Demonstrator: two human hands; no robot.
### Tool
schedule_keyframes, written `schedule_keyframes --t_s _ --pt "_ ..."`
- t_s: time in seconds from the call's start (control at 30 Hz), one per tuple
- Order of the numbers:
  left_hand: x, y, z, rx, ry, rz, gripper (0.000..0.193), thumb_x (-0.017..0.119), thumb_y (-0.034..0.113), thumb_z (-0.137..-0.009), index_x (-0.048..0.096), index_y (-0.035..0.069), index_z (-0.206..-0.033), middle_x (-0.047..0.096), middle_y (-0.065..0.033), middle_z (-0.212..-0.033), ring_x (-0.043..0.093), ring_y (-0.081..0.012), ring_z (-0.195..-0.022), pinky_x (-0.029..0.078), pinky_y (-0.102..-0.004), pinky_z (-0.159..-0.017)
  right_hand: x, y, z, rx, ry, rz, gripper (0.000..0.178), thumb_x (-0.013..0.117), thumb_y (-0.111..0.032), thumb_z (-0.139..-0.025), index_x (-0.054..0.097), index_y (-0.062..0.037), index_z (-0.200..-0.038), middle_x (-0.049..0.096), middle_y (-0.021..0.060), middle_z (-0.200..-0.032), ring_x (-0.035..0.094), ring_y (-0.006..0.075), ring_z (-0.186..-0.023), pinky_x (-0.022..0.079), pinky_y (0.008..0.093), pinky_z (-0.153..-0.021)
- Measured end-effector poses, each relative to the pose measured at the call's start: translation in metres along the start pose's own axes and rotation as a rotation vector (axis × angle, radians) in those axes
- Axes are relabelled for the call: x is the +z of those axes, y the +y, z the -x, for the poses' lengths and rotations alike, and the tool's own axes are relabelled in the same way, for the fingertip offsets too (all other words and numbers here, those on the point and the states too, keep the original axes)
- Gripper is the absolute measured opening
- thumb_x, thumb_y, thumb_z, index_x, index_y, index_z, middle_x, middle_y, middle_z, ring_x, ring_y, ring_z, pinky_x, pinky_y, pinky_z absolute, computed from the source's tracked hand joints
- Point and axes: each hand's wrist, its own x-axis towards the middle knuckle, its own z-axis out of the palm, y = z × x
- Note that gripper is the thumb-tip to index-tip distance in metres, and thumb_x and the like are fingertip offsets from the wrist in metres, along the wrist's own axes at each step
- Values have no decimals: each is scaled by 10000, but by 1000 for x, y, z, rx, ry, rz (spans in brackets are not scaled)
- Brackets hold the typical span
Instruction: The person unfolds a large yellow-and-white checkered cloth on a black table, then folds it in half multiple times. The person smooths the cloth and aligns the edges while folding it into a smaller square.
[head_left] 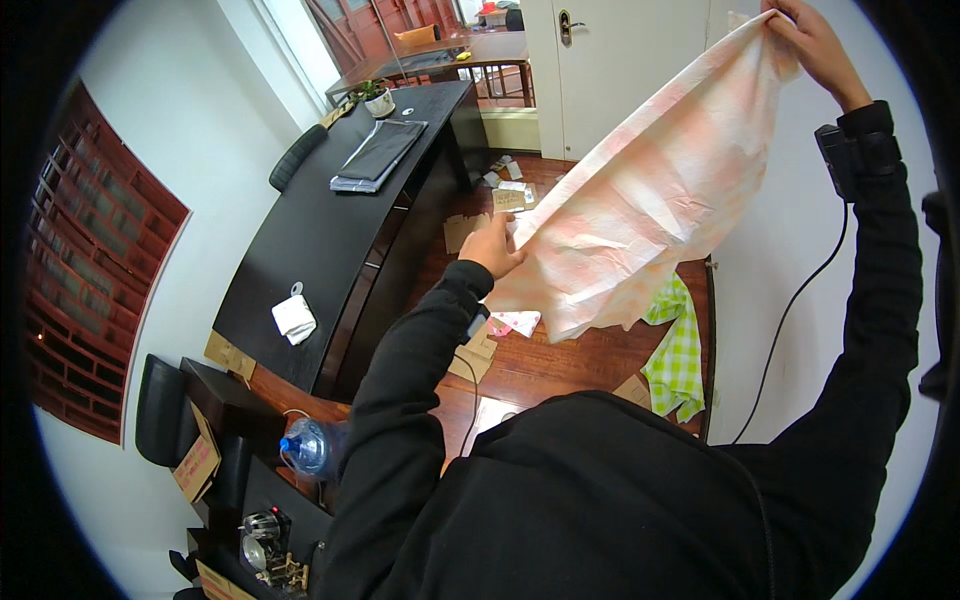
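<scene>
Left hand [492, 247] and right hand [815, 48] grip a pink-white sheet [650, 205] (apparently cloth) by its upper edge.

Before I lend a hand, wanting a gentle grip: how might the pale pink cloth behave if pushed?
Probably floppy: the pale pink cloth hangs below its edge stretched between the left hand and right hand. Likely light: two grips seem to support it. Creases might linger, given its wrinkles.
</scene>
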Motion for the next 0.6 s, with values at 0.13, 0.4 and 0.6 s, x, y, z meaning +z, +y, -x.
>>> schedule_keyframes --t_s 0.13,0.4,0.6 --pt "23 -20 8 -61 110 37 440 683 158 -762 521 52 -1157 678 -127 -836 656 -358 -836 515 -425 -771 -13 -6 -9 37 14 -69 130 551 -126 -844 606 -9 -855 612 62 -698 580 131 -633 477 284 -589" --pt "66 -71 8 -47 -7 129 715 812 252 -707 500 -19 -1291 608 -221 -1179 600 -327 -1089 469 -382 -941 -37 -15 -19 94 56 -169 100 537 -92 -892 586 -13 -853 626 61 -655 618 137 -526 501 253 -488" --pt "121 -59 -12 -16 51 211 944 828 307 -690 334 -64 -1403 504 -265 -1326 495 -370 -1240 390 -397 -1048 -72 -36 -31 200 -56 -293 88 520 -85 -915 552 -6 -894 616 78 -635 625 178 -490 515 269 -463"
